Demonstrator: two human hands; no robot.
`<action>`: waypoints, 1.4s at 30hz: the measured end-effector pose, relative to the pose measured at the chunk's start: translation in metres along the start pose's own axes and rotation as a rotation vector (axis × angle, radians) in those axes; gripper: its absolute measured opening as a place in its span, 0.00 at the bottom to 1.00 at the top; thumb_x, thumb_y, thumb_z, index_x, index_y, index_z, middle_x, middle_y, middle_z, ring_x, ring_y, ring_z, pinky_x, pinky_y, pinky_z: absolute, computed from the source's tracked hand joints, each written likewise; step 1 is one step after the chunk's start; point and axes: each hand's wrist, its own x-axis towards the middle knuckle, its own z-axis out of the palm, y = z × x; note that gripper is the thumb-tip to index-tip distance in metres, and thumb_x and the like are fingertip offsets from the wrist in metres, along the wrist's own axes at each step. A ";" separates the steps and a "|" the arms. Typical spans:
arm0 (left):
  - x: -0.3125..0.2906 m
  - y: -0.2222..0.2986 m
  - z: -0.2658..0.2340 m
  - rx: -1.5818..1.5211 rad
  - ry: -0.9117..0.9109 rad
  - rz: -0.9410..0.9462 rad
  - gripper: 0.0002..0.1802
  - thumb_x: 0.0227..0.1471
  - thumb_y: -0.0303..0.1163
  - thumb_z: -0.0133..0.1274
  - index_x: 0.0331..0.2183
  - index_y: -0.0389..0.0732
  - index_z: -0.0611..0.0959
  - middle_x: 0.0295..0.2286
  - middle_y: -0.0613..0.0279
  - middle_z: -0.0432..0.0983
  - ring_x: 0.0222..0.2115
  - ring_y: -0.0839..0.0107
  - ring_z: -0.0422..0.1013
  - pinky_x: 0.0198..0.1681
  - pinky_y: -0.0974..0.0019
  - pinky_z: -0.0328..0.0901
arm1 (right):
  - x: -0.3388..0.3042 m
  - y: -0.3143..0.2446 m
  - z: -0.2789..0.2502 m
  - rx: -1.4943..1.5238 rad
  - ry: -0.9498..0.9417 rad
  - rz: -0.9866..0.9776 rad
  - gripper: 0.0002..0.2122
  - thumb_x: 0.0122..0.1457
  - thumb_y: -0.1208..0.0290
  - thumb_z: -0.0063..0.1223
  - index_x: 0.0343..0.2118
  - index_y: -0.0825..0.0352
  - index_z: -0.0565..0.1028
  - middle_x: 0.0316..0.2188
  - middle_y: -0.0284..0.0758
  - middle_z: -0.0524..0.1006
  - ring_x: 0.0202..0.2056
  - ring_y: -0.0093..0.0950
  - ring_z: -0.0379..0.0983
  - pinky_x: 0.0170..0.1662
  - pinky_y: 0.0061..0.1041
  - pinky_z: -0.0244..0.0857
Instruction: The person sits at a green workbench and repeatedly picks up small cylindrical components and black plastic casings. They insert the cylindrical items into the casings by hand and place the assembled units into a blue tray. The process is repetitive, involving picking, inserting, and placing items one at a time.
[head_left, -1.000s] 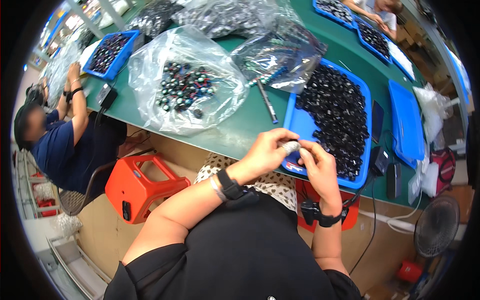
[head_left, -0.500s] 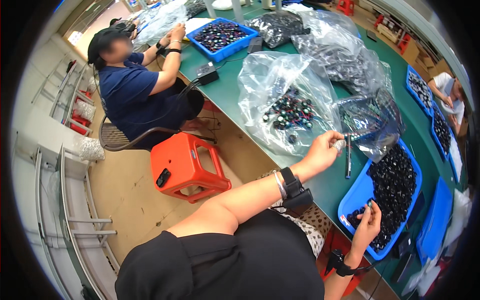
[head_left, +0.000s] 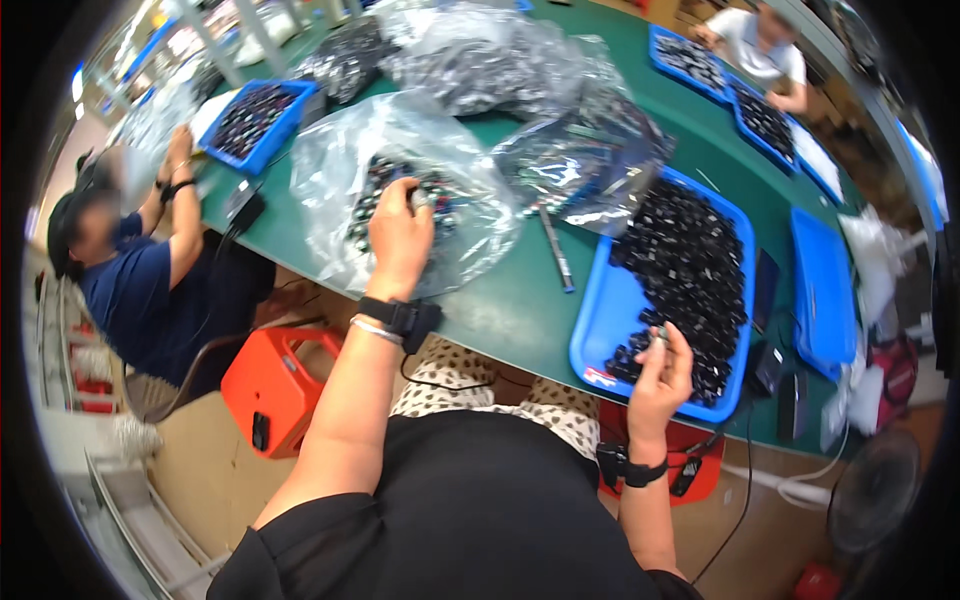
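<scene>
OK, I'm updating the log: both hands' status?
Left hand at plastic bag, gripping pale item. Right hand over blue tray, pinching small piece. Marker lies between bag and tray.

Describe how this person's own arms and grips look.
The black sleeves are short. A black strap with a boxy black module crosses the left wrist, beside a silvery band; the right wrist wears another black strap and module. The left grip and right grip are ungloved.
</scene>
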 end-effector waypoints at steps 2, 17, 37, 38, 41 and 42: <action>-0.001 0.016 0.009 0.190 -0.093 0.209 0.22 0.41 0.20 0.52 0.43 0.38 0.76 0.38 0.50 0.74 0.42 0.52 0.68 0.47 0.57 0.62 | 0.000 0.003 0.001 -0.015 0.016 -0.028 0.12 0.61 0.80 0.47 0.48 0.73 0.71 0.37 0.36 0.76 0.28 0.17 0.71 0.31 0.16 0.68; -0.078 0.163 0.135 -0.163 -0.682 0.656 0.05 0.44 0.28 0.48 0.27 0.38 0.76 0.29 0.53 0.70 0.33 0.56 0.69 0.33 0.58 0.68 | -0.006 0.007 -0.007 -0.080 -0.015 -0.004 0.14 0.63 0.78 0.44 0.52 0.71 0.69 0.40 0.36 0.76 0.31 0.18 0.67 0.34 0.17 0.65; -0.112 0.159 0.094 -0.512 -0.844 0.570 0.11 0.40 0.25 0.54 0.31 0.34 0.77 0.31 0.50 0.72 0.34 0.52 0.71 0.36 0.54 0.66 | -0.003 0.012 -0.010 -0.120 -0.098 0.002 0.14 0.64 0.77 0.44 0.53 0.70 0.69 0.40 0.34 0.76 0.29 0.16 0.65 0.33 0.16 0.62; -0.113 0.161 0.092 -0.565 -0.851 0.482 0.12 0.39 0.24 0.54 0.32 0.35 0.77 0.31 0.50 0.72 0.34 0.51 0.71 0.37 0.54 0.66 | -0.002 0.011 -0.012 -0.104 -0.093 0.013 0.14 0.64 0.77 0.44 0.52 0.70 0.69 0.39 0.33 0.76 0.29 0.16 0.65 0.33 0.16 0.62; -0.111 0.162 0.082 -0.751 -0.919 0.148 0.12 0.41 0.23 0.52 0.33 0.35 0.81 0.32 0.49 0.76 0.36 0.53 0.73 0.40 0.58 0.67 | 0.002 0.009 -0.005 -0.030 -0.055 -0.027 0.14 0.64 0.77 0.45 0.51 0.70 0.71 0.38 0.30 0.75 0.29 0.14 0.64 0.33 0.15 0.60; -0.117 0.154 0.090 -0.799 -0.919 0.004 0.10 0.44 0.25 0.53 0.33 0.35 0.81 0.30 0.49 0.78 0.35 0.57 0.74 0.39 0.60 0.68 | 0.006 0.008 -0.007 -0.062 -0.111 -0.016 0.13 0.63 0.78 0.45 0.50 0.70 0.72 0.38 0.31 0.73 0.30 0.16 0.65 0.34 0.16 0.62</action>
